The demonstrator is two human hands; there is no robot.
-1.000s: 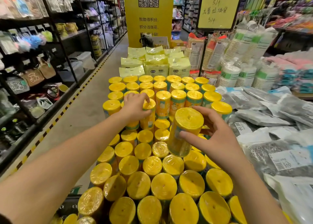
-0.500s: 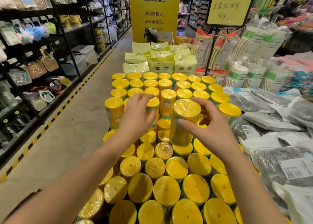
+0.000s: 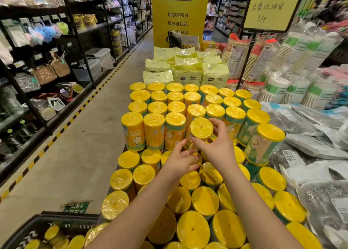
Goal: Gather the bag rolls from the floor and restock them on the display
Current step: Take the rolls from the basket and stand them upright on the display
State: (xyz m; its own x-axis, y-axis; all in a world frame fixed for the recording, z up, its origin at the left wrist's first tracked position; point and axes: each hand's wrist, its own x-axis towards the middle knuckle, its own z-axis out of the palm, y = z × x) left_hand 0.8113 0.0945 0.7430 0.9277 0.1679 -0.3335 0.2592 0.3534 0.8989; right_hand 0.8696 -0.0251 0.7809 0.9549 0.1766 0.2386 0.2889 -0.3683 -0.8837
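Note:
Several yellow bag rolls stand upright in two tiers on the display point(image 3: 188, 196). My right hand point(image 3: 218, 149) grips one yellow roll point(image 3: 200, 131) by its side, tilted toward me, just in front of the taller back tier point(image 3: 154, 130). My left hand point(image 3: 181, 159) is below it, fingers apart, touching the roll's lower end. More rolls point(image 3: 75, 242) lie in a dark basket point(image 3: 28, 228) at the bottom left.
An aisle floor point(image 3: 79, 154) runs along the left, bordered by dark shelving point(image 3: 37, 69). Pale yellow packs point(image 3: 186, 69) stand behind the rolls. Grey bagged goods point(image 3: 310, 150) and stacked paper cups point(image 3: 282, 84) crowd the right. A yellow pillar point(image 3: 178, 22) stands ahead.
My left hand left the roll in the back tier and came down under the held roll. My right hand tilted its roll toward me. The view shifted forward.

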